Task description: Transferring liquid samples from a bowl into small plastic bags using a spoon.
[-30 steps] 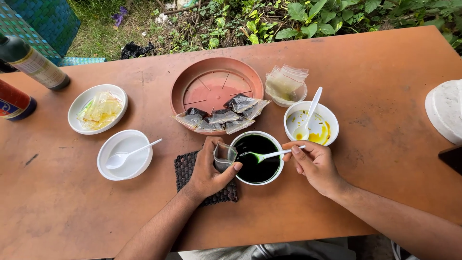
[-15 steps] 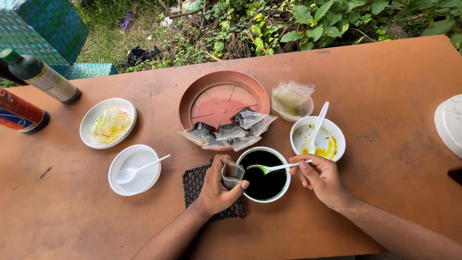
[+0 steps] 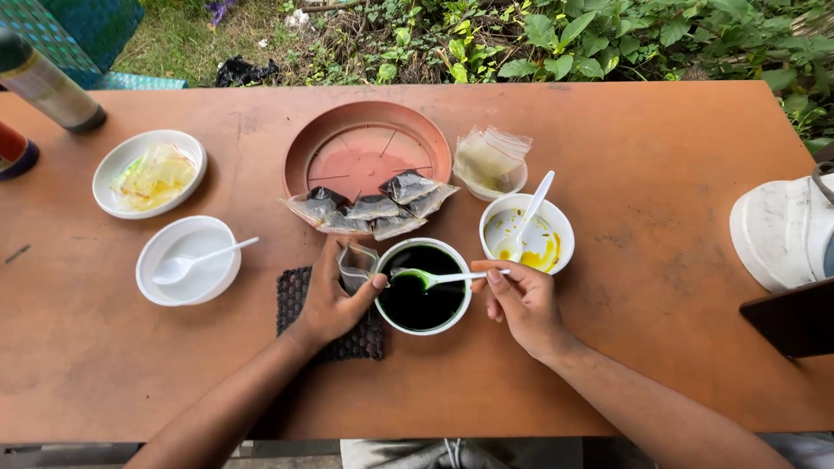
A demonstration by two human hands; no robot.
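Head view, looking down on an orange-brown wooden table (image 3: 643, 174).

Item: white round bowl of dark green liquid (image 3: 423, 287), near the table's front edge, between the two hands.

Left hand (image 3: 334, 295): just left of that bowl, fingers curled around a small clear plastic pouch (image 3: 354, 263) held upright beside the rim; the thumb lies close to the bowl's edge, though whether it touches is hard to tell. The hand rests over a dark woven mat (image 3: 323, 314).

Right hand (image 3: 521, 300): just right of the bowl, fingertips pinched on the handle of a white plastic spoon (image 3: 434, 278); its green-stained scoop hangs over the liquid.

Surroundings:
- Terracotta-coloured round plastic dish (image 3: 369, 156) behind the bowl, with several filled dark pouches (image 3: 373, 208) lying along its front rim.
- White bowl smeared with yellow liquid (image 3: 530, 234), a white spoon standing in it, just behind the right hand.
- Small bowl holding empty clear pouches (image 3: 491, 161).
- White bowl with a white spoon (image 3: 187, 260), left.
- White bowl of pale yellow pouches (image 3: 149, 172), far left.
- Bottle (image 3: 48, 82) at the far-left corner.
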